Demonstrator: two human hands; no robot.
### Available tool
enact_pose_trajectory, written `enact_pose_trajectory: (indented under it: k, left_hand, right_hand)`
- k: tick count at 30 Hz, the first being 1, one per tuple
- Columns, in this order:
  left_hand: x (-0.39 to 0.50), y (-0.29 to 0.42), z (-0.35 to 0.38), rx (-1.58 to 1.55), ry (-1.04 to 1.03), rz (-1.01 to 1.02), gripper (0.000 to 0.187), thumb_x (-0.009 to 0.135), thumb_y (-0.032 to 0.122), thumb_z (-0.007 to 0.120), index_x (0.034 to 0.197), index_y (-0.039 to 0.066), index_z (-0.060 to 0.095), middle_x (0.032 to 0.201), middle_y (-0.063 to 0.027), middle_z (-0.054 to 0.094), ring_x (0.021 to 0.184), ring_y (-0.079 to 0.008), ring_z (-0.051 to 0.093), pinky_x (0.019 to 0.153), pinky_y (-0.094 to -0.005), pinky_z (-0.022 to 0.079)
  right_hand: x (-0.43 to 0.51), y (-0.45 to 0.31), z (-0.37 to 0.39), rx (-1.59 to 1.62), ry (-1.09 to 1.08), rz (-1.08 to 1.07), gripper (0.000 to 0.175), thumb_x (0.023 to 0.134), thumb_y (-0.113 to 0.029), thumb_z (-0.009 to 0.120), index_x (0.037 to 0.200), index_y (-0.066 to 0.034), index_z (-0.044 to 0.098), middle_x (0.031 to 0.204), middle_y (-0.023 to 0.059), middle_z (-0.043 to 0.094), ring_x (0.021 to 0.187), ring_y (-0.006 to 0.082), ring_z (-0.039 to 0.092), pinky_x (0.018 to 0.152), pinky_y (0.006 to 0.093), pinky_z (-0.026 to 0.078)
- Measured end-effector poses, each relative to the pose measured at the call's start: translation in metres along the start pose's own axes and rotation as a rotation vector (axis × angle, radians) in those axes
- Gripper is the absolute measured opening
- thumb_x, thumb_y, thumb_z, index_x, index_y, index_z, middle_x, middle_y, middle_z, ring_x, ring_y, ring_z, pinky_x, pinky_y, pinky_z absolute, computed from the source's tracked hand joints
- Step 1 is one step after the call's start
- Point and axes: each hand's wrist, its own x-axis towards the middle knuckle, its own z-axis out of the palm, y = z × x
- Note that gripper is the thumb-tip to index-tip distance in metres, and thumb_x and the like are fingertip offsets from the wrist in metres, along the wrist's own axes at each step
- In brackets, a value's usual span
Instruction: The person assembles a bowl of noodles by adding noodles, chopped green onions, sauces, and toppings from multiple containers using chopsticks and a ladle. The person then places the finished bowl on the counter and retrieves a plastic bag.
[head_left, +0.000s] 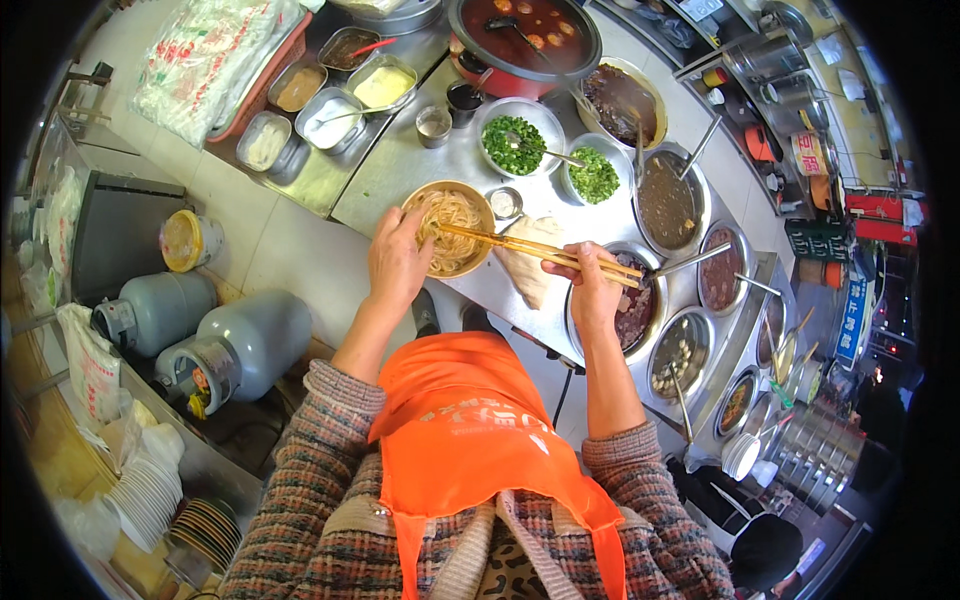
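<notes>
On the steel counter sits a yellowish-brown bowl of noodles (457, 255). My left hand (400, 251) grips its left rim, thumb and fingers reaching over the edge. My right hand (592, 281) is shut on a pair of long wooden chopsticks (525, 246). Their tips lie over the noodles, and their thick ends point right. Beneath the chopsticks a folded beige cloth (534, 281) rests on the counter. Just right of the bowl is a small metal cup (505, 202) with white contents.
Beyond the bowl are chopped green scallions (514, 142) and chopped greens (592, 175) in clear bowls. Steel pots with ladles, including a brown sauce pot (671, 202), line the right. A red pot (525, 45) holds broth. Gas cylinders (255, 345) stand left; a person (750, 540) is at lower right.
</notes>
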Motion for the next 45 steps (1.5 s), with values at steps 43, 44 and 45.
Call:
enact_pose_trajectory:
  k: [43, 44, 45]
  left_hand:
    - [0.037, 0.002, 0.021, 0.287, 0.001, 0.032, 0.021, 0.072, 0.005, 0.070, 0.093, 0.006, 0.069, 0.088, -0.0120, 0.058, 0.080, -0.0314, 0.061, 0.070, -0.0404, 0.049]
    - [0.038, 0.003, 0.021, 0.289, -0.013, 0.018, 0.021, 0.072, 0.006, 0.070, 0.093, 0.007, 0.069, 0.087, -0.0121, 0.058, 0.080, -0.0313, 0.061, 0.070, -0.0404, 0.049]
    - [0.038, 0.003, 0.020, 0.288, -0.037, 0.023, 0.021, 0.073, 0.006, 0.070, 0.093, 0.007, 0.069, 0.088, -0.0120, 0.058, 0.080, -0.0312, 0.061, 0.070, -0.0405, 0.049]
  right_hand:
    - [0.026, 0.016, 0.035, -0.008, -0.027, 0.024, 0.026, 0.096, -0.018, 0.058, 0.093, 0.0076, 0.061, 0.085, 0.0155, 0.066, 0.071, 0.0213, 0.068, 0.063, 0.0272, 0.057]
    - [0.026, 0.016, 0.035, 0.002, -0.016, 0.030, 0.028, 0.096, -0.020, 0.057, 0.092, 0.0080, 0.061, 0.084, 0.0164, 0.066, 0.071, 0.0222, 0.068, 0.064, 0.0281, 0.057]
    - [0.026, 0.016, 0.035, 0.017, -0.019, 0.033, 0.030, 0.096, -0.021, 0.057, 0.092, 0.0084, 0.061, 0.083, 0.0174, 0.066, 0.070, 0.0231, 0.068, 0.064, 0.0290, 0.057]
